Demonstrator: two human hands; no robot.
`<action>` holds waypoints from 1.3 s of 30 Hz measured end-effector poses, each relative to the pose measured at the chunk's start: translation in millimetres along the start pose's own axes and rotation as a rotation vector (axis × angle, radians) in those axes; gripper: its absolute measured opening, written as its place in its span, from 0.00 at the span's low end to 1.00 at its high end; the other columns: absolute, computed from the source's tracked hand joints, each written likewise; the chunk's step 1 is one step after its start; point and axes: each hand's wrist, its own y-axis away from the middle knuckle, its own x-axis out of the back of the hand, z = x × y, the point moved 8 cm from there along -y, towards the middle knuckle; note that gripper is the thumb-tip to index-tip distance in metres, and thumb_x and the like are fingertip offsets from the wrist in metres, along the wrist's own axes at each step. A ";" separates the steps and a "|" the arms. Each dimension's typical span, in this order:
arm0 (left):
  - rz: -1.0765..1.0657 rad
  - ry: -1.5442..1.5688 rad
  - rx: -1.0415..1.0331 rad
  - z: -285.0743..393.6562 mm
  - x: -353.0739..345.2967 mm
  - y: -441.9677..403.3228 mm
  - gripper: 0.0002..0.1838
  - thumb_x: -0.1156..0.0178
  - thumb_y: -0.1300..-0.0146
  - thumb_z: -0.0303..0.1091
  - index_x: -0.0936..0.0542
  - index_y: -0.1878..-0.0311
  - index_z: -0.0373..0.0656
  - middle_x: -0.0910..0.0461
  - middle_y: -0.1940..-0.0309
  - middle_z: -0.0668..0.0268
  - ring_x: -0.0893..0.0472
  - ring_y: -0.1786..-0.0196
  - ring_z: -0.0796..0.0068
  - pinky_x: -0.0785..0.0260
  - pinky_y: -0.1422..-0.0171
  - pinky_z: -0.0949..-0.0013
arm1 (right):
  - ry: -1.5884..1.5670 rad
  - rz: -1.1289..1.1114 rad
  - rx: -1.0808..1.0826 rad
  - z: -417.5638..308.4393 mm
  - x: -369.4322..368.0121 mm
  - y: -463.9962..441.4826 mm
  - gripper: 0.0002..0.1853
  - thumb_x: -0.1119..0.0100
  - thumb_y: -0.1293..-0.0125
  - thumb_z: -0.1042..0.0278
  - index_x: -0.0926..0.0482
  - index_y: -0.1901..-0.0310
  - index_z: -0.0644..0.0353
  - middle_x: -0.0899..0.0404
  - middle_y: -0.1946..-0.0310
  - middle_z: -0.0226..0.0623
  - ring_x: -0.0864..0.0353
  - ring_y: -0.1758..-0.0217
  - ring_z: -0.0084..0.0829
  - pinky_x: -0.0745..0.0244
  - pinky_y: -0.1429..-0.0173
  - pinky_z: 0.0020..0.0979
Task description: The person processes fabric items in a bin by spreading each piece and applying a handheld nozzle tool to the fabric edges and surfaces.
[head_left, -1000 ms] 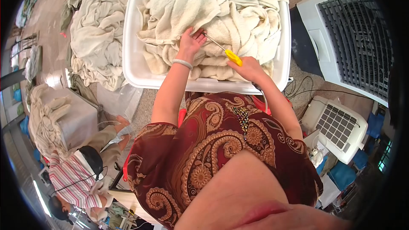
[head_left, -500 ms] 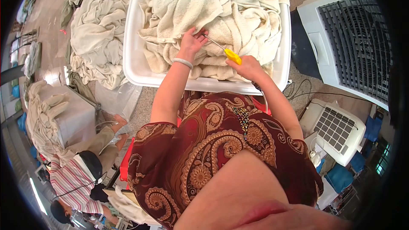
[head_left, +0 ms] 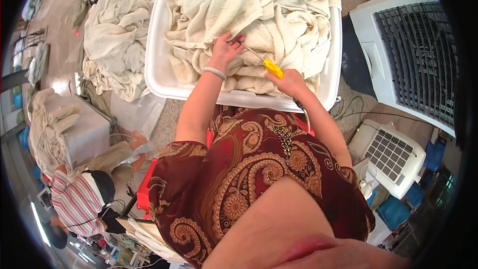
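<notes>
My right hand (head_left: 290, 83) is closed around the yellow handle of a screwdriver-like tool (head_left: 272, 69). Its thin metal shaft points up and left, and the tip reaches the fingers of my left hand (head_left: 227, 50). That hand is palm up with curled fingers, pinching the lower edge of a cream towel (head_left: 219, 7); the exact grip is partly hidden. The towel drapes over a heap of similar cream towels (head_left: 298, 35) in a large white plastic tub (head_left: 156, 77) before me.
Left of the tub lies another pile of cream cloth (head_left: 117, 35). A big air cooler (head_left: 413, 55) stands at the right, with a smaller white grille unit (head_left: 391, 154) below it and cables on the floor. At lower left, a person in a striped shirt (head_left: 79, 201) works near a cloth-topped box (head_left: 87, 129).
Both hands and the tool keep nearly the same pose at the towel's edge. The view has shifted slightly, and the person at lower left has moved a little.
</notes>
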 end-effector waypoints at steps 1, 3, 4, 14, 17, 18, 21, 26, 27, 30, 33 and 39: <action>0.015 -0.023 -0.016 1.7 2.0 0.4 0.17 0.56 0.38 0.38 0.37 0.50 0.37 0.32 0.53 0.54 0.31 0.49 0.54 0.43 0.43 0.53 | -0.030 0.023 -0.035 7.2 -0.4 0.0 0.32 0.54 0.47 0.37 0.22 0.75 0.65 0.25 0.80 0.50 0.24 0.72 0.47 0.31 0.65 0.39; 0.033 -0.035 -0.041 4.2 -3.9 8.2 0.17 0.55 0.38 0.37 0.37 0.50 0.36 0.32 0.52 0.54 0.31 0.49 0.55 0.42 0.44 0.55 | -0.049 0.042 -0.060 17.3 4.2 2.5 0.32 0.53 0.47 0.37 0.23 0.76 0.66 0.24 0.80 0.48 0.24 0.73 0.45 0.31 0.66 0.38; 0.057 -0.190 -0.128 7.0 -9.7 12.6 0.17 0.53 0.39 0.37 0.35 0.52 0.36 0.30 0.55 0.56 0.29 0.53 0.60 0.39 0.47 0.60 | -0.153 0.116 -0.084 25.4 14.9 6.5 0.31 0.52 0.48 0.37 0.23 0.76 0.66 0.24 0.81 0.46 0.23 0.74 0.42 0.31 0.66 0.36; -0.419 -1.223 -0.540 -101.1 -118.3 71.0 0.15 0.45 0.45 0.39 0.25 0.72 0.32 0.26 0.80 0.62 0.31 0.77 0.78 0.36 0.71 0.72 | -0.449 0.461 -0.200 81.3 84.1 36.4 0.23 0.48 0.45 0.46 0.23 0.77 0.62 0.24 0.82 0.32 0.25 0.77 0.26 0.33 0.68 0.26; -0.222 -1.069 -0.316 -45.4 -70.2 77.2 0.12 0.49 0.42 0.37 0.24 0.67 0.37 0.25 0.76 0.63 0.27 0.74 0.77 0.33 0.70 0.75 | -0.440 0.468 -0.225 90.6 84.5 39.8 0.22 0.48 0.44 0.47 0.24 0.78 0.62 0.24 0.83 0.32 0.26 0.77 0.25 0.33 0.69 0.26; -0.079 -0.969 -0.419 -4.1 -51.8 76.9 0.10 0.51 0.40 0.36 0.25 0.65 0.40 0.25 0.75 0.65 0.26 0.73 0.76 0.31 0.71 0.76 | -0.433 0.462 -0.237 94.6 80.9 40.4 0.22 0.48 0.44 0.46 0.24 0.78 0.62 0.24 0.83 0.32 0.27 0.78 0.26 0.34 0.69 0.27; 0.265 -0.688 -0.826 122.5 20.9 39.8 0.12 0.52 0.41 0.38 0.28 0.63 0.38 0.27 0.75 0.64 0.29 0.79 0.77 0.34 0.76 0.76 | -0.423 0.435 -0.215 104.4 69.5 35.7 0.23 0.49 0.44 0.46 0.23 0.77 0.62 0.24 0.82 0.34 0.25 0.76 0.28 0.33 0.68 0.28; 0.370 -0.427 -0.497 188.9 56.2 -32.0 0.26 0.51 0.43 0.55 0.30 0.58 0.38 0.27 0.69 0.62 0.27 0.70 0.73 0.34 0.66 0.72 | -0.387 0.408 -0.269 107.4 55.5 30.8 0.25 0.49 0.45 0.45 0.23 0.75 0.64 0.23 0.81 0.38 0.23 0.73 0.32 0.32 0.65 0.30; 0.355 -0.396 -0.446 189.8 51.8 -39.5 0.31 0.54 0.44 0.61 0.30 0.55 0.38 0.26 0.63 0.62 0.27 0.66 0.72 0.35 0.63 0.68 | -0.358 0.383 -0.256 105.2 54.1 33.8 0.25 0.49 0.45 0.45 0.23 0.74 0.65 0.23 0.81 0.39 0.23 0.73 0.33 0.32 0.65 0.31; 0.226 -0.408 -0.395 186.3 24.7 -56.8 0.30 0.52 0.43 0.57 0.31 0.50 0.39 0.26 0.56 0.63 0.26 0.58 0.68 0.34 0.54 0.62 | -0.318 0.362 -0.265 95.8 57.3 43.0 0.26 0.49 0.45 0.44 0.23 0.74 0.65 0.23 0.80 0.41 0.23 0.74 0.36 0.31 0.65 0.32; 0.085 -0.307 -0.276 174.3 -2.3 -62.1 0.26 0.50 0.41 0.51 0.31 0.47 0.41 0.27 0.51 0.62 0.27 0.50 0.65 0.36 0.45 0.58 | -0.310 0.337 -0.327 98.7 61.1 55.9 0.26 0.49 0.45 0.44 0.23 0.71 0.66 0.23 0.80 0.41 0.22 0.72 0.36 0.31 0.65 0.32; -0.240 -0.424 -0.212 236.8 -108.0 -32.6 0.17 0.52 0.39 0.37 0.29 0.50 0.38 0.26 0.53 0.60 0.26 0.51 0.67 0.34 0.45 0.61 | -0.337 0.363 -0.338 117.9 60.7 65.6 0.27 0.50 0.46 0.42 0.23 0.72 0.66 0.23 0.80 0.41 0.22 0.72 0.36 0.30 0.65 0.32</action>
